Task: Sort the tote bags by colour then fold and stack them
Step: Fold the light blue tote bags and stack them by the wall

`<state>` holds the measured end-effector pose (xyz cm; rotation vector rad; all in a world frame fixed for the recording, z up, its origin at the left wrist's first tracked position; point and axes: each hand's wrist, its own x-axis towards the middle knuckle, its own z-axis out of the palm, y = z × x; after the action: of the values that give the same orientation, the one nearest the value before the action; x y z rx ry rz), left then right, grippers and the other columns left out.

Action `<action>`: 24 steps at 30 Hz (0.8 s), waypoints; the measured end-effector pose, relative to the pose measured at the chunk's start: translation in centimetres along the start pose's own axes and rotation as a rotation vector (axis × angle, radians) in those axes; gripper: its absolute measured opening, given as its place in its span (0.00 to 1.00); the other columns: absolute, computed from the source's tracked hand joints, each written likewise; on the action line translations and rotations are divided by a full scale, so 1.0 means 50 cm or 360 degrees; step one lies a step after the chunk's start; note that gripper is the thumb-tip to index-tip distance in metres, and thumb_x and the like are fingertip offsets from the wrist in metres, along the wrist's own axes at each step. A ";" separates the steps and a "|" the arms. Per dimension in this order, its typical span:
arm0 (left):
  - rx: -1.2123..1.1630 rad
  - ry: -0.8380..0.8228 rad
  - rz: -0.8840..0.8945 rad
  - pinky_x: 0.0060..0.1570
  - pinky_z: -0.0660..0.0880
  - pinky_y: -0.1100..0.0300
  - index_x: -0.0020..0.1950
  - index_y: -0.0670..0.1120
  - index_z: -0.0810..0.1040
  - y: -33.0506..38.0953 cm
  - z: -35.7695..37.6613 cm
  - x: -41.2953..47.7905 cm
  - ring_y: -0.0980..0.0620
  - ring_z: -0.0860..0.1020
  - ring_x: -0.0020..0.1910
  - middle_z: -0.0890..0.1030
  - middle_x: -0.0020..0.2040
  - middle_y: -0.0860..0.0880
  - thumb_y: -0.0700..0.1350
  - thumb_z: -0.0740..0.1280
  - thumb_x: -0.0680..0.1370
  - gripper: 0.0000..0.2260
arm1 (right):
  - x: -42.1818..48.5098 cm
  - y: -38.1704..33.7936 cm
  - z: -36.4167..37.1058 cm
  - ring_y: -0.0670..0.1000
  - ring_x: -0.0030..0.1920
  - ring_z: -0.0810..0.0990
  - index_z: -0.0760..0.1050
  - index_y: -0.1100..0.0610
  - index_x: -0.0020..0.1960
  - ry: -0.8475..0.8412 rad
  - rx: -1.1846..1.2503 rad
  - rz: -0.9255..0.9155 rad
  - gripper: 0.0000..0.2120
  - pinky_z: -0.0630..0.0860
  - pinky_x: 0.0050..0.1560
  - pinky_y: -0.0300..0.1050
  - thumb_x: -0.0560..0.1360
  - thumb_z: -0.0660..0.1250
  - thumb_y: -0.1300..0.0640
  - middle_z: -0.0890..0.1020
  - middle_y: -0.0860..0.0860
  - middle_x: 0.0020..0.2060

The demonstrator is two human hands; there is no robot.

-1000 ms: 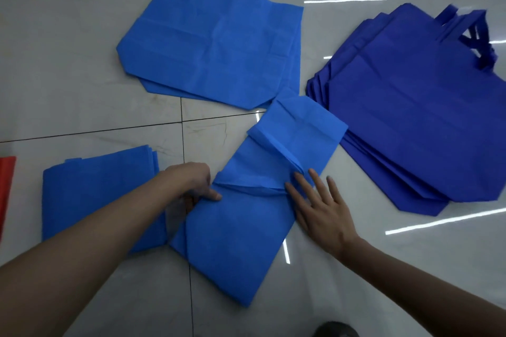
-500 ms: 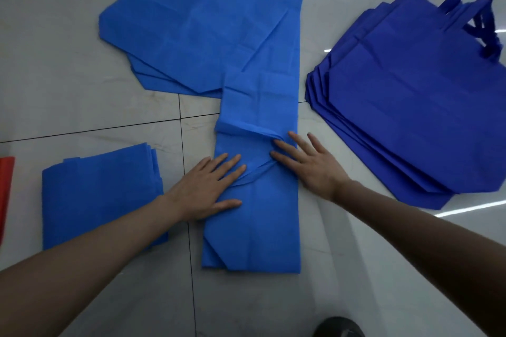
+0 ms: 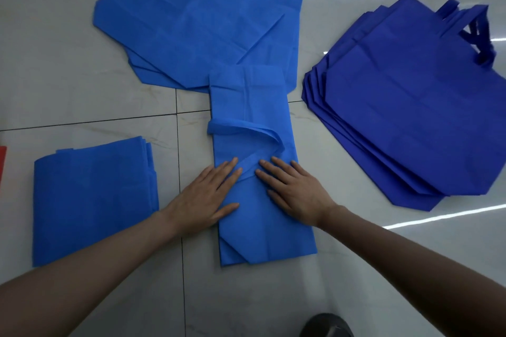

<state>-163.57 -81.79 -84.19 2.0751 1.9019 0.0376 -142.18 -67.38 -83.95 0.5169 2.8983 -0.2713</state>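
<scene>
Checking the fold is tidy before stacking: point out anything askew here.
The handle loop lies loose across the folded light blue bag, poking slightly past its left edge. The bag's far end overlaps the unfolded light blue pile.

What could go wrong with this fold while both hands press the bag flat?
The loose handle loops across the half-folded bag, beyond the left hand and right hand; it could bunch inside the next fold. The bag's far end overlaps the unfolded light-blue pile, so pulling it may drag that pile.
</scene>
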 end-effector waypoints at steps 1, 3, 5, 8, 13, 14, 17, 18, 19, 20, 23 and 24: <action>0.0011 0.0058 0.0065 0.70 0.51 0.57 0.74 0.43 0.57 -0.006 -0.003 -0.004 0.47 0.61 0.72 0.62 0.74 0.42 0.53 0.45 0.83 0.23 | -0.001 0.007 -0.004 0.54 0.72 0.65 0.62 0.52 0.74 0.0005 0.0040 0.0013 0.24 0.65 0.69 0.56 0.80 0.49 0.50 0.65 0.49 0.73; 0.0110 0.0101 0.0184 0.70 0.56 0.54 0.73 0.43 0.61 -0.024 -0.005 -0.013 0.45 0.66 0.70 0.66 0.72 0.40 0.36 0.58 0.76 0.25 | -0.002 0.020 -0.014 0.56 0.70 0.68 0.64 0.56 0.74 -0.0001 0.0045 -0.0024 0.27 0.68 0.67 0.57 0.75 0.49 0.57 0.68 0.51 0.71; 0.0177 0.0049 0.0253 0.66 0.60 0.50 0.73 0.44 0.63 -0.043 -0.009 -0.012 0.44 0.67 0.69 0.67 0.72 0.40 0.25 0.67 0.60 0.42 | -0.003 0.035 -0.025 0.56 0.70 0.69 0.64 0.57 0.74 -0.0018 -0.0040 -0.0121 0.29 0.65 0.67 0.55 0.73 0.47 0.61 0.69 0.52 0.71; 0.0187 0.0022 0.0258 0.60 0.67 0.47 0.70 0.46 0.68 -0.052 -0.027 0.000 0.45 0.74 0.64 0.72 0.69 0.42 0.31 0.77 0.60 0.41 | -0.010 0.062 -0.036 0.54 0.74 0.60 0.56 0.52 0.77 -0.0095 -0.0179 -0.0234 0.33 0.50 0.71 0.54 0.72 0.47 0.64 0.61 0.49 0.75; 0.0066 0.0091 0.0286 0.57 0.72 0.45 0.67 0.48 0.72 -0.047 -0.016 0.011 0.45 0.77 0.61 0.74 0.66 0.43 0.50 0.69 0.73 0.23 | -0.026 0.083 -0.044 0.47 0.76 0.43 0.49 0.47 0.77 -0.0231 0.0044 -0.0232 0.35 0.38 0.72 0.52 0.70 0.45 0.58 0.48 0.42 0.76; 0.0042 0.0104 0.0262 0.56 0.72 0.46 0.67 0.48 0.71 -0.045 -0.014 0.011 0.46 0.77 0.61 0.74 0.66 0.43 0.51 0.64 0.75 0.21 | -0.031 0.087 -0.045 0.47 0.76 0.43 0.50 0.47 0.77 -0.0218 0.0055 -0.0242 0.36 0.39 0.72 0.52 0.69 0.43 0.57 0.48 0.42 0.76; -0.0044 0.0114 0.0219 0.56 0.71 0.49 0.67 0.49 0.71 -0.047 -0.007 0.009 0.47 0.75 0.63 0.74 0.67 0.45 0.51 0.55 0.77 0.20 | -0.055 0.114 -0.038 0.49 0.76 0.43 0.46 0.47 0.77 -0.0244 0.0031 -0.0253 0.37 0.44 0.74 0.53 0.72 0.52 0.65 0.48 0.43 0.76; -0.0088 0.0098 0.0204 0.57 0.70 0.50 0.68 0.49 0.72 -0.047 -0.009 0.009 0.47 0.75 0.64 0.73 0.68 0.45 0.51 0.54 0.77 0.20 | -0.064 0.123 -0.034 0.50 0.76 0.45 0.46 0.47 0.77 -0.0207 0.0032 -0.0245 0.37 0.47 0.74 0.54 0.73 0.56 0.65 0.50 0.44 0.76; -0.0132 0.0085 0.0184 0.58 0.68 0.51 0.68 0.49 0.72 -0.050 -0.008 0.009 0.47 0.73 0.65 0.72 0.69 0.46 0.51 0.53 0.78 0.21 | -0.072 0.130 -0.032 0.50 0.76 0.47 0.47 0.47 0.77 -0.0155 0.0025 -0.0241 0.34 0.49 0.73 0.54 0.76 0.58 0.60 0.53 0.45 0.76; -0.0164 0.0072 0.0163 0.59 0.67 0.51 0.69 0.49 0.71 -0.051 -0.009 0.010 0.48 0.72 0.66 0.71 0.70 0.47 0.51 0.53 0.78 0.21 | -0.078 0.134 -0.031 0.51 0.76 0.51 0.50 0.48 0.77 -0.0111 0.0003 -0.0244 0.29 0.52 0.72 0.54 0.79 0.56 0.52 0.56 0.46 0.76; -0.0286 0.0064 0.0117 0.65 0.61 0.55 0.72 0.51 0.67 -0.045 -0.018 0.011 0.52 0.65 0.70 0.65 0.73 0.51 0.55 0.48 0.78 0.24 | -0.090 0.118 -0.020 0.54 0.72 0.63 0.59 0.50 0.75 0.0013 0.0148 -0.0167 0.25 0.61 0.70 0.52 0.80 0.50 0.43 0.65 0.49 0.73; -0.0337 0.0013 0.0084 0.67 0.55 0.59 0.73 0.52 0.64 -0.042 -0.026 0.010 0.57 0.60 0.72 0.60 0.74 0.54 0.56 0.45 0.77 0.27 | -0.092 0.105 -0.020 0.53 0.71 0.65 0.63 0.50 0.74 0.0089 0.0319 -0.0072 0.25 0.65 0.69 0.51 0.79 0.51 0.45 0.67 0.49 0.72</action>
<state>-165.87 -80.90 -83.59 1.9848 1.7632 0.2493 -136.19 -63.81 -82.79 0.4974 2.9564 -0.5668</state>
